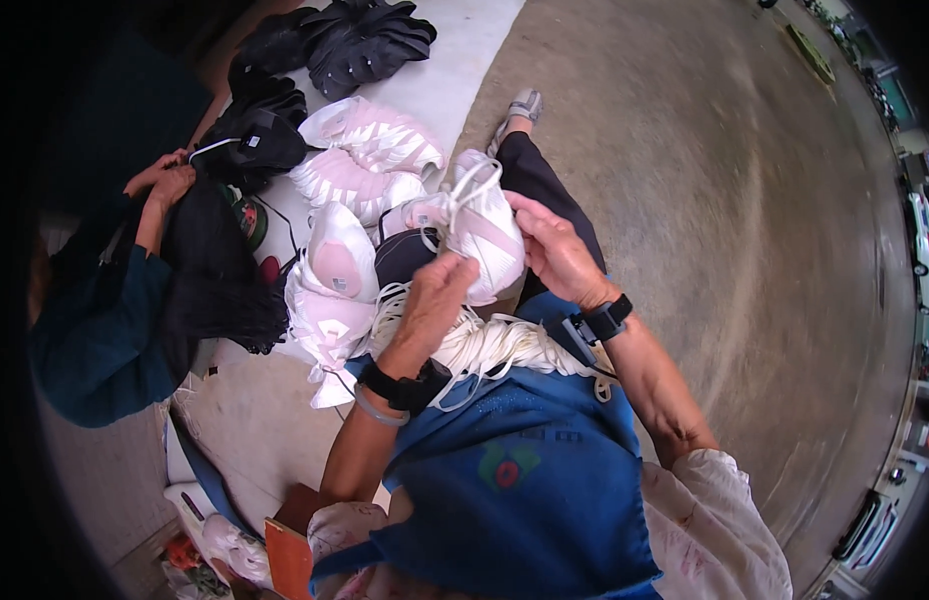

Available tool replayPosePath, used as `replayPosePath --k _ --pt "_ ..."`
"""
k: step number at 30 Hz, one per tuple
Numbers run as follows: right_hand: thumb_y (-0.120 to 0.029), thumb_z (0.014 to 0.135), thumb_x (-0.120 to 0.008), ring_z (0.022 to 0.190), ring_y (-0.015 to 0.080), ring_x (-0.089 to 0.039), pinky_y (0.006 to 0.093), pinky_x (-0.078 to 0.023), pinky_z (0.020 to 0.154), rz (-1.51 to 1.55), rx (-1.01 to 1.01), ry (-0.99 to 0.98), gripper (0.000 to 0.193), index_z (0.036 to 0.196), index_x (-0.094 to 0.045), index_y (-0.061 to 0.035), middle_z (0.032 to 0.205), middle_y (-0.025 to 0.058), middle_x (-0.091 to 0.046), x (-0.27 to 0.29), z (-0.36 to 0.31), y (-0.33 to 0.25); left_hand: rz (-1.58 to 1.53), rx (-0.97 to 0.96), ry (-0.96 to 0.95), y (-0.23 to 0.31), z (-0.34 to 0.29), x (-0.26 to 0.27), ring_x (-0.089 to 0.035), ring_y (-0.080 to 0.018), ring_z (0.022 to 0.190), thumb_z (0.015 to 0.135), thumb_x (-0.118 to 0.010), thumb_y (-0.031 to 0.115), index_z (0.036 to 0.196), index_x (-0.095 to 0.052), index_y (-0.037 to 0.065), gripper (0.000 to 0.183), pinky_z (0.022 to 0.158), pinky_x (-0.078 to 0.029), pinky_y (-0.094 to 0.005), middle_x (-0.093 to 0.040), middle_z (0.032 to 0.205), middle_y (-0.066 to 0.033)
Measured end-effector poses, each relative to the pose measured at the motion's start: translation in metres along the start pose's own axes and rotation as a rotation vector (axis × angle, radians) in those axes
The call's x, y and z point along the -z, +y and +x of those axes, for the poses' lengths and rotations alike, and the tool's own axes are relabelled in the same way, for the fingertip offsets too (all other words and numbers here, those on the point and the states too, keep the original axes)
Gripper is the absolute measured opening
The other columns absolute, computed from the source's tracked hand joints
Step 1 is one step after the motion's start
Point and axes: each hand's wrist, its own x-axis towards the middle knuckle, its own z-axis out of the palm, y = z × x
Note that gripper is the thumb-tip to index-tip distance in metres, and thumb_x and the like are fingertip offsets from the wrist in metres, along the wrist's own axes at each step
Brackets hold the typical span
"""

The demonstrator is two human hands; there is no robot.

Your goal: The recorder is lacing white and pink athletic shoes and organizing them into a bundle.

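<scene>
Left hand (432, 300): fingers drawn together, the near edge of a shoe upper (491, 255) gripped. Right hand (570, 258): fingers partly extended, the upper's right side grasped. Upper held above the lap; pale pink and white, ridged, looped loosely with white lace (469, 192). Loose laces (515, 345) are heaped against the blue apron (555, 480); similar uppers (337, 262) are piled leftward.

Workshop: concrete floor (725, 200), heaped shoe uppers (335, 265), blue apron (555, 490).

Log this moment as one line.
left hand: gripping pale shoe upper, lower left | right hand: touching upper's right side | white laces: bundled across lap
</scene>
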Motion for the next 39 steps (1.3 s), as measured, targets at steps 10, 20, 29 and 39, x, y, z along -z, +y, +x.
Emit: replayPosePath --k 10,20,29,39 --pt "-0.021 0.088 -0.061 0.089 0.0294 -0.062 0.0367 -0.049 0.082 -1.218 0.224 -0.147 0.048 0.128 -0.046 -0.0001 0.112 0.0205 -0.055 -0.003 -0.020 0.050 -0.567 -0.061 0.316 0.038 0.033 0.081 -0.063 -0.0202 0.096 0.092 -0.057 0.027 0.117 -0.057 -0.002 0.039 0.085 -0.050 -0.0326 -0.063 0.110 -0.0124" --pt "-0.017 0.086 -0.060 0.103 0.0378 -0.058 0.0420 -0.045 0.091 -1.116 0.039 -0.145 0.044 0.124 -0.050 0.0026 0.112 0.0256 -0.059 -0.007 -0.019 0.033 -0.399 0.168 0.703 -0.016 -0.023 0.174 -0.060 -0.0248 0.105 0.089 -0.058 0.048 0.124 -0.049 -0.010 0.068 0.090 -0.049 -0.0350 -0.059 0.119 -0.0154" --pt "-0.011 0.085 -0.062 0.080 0.0276 -0.063 0.0333 -0.051 0.074 -1.237 0.370 -0.156 0.034 0.115 -0.056 0.0036 0.096 0.0196 -0.062 -0.014 -0.004 0.018 0.002 0.204 0.862 -0.039 -0.034 0.190 -0.056 -0.0233 0.103 0.092 -0.054 0.047 0.122 -0.051 -0.005 0.060 0.087 -0.046 -0.0338 -0.059 0.112 -0.0182" --pt "-0.020 0.083 -0.061 0.101 0.0417 -0.057 0.0444 -0.047 0.089 -1.234 0.336 -0.216 0.048 0.124 -0.048 0.0011 0.118 0.0249 -0.052 -0.059 0.047 0.060 1.230 -0.442 0.493 -0.003 -0.039 0.134 -0.045 -0.0334 0.126 0.084 -0.048 -0.003 0.115 -0.059 0.008 0.035 0.109 -0.026 -0.0489 -0.058 0.123 -0.0127"
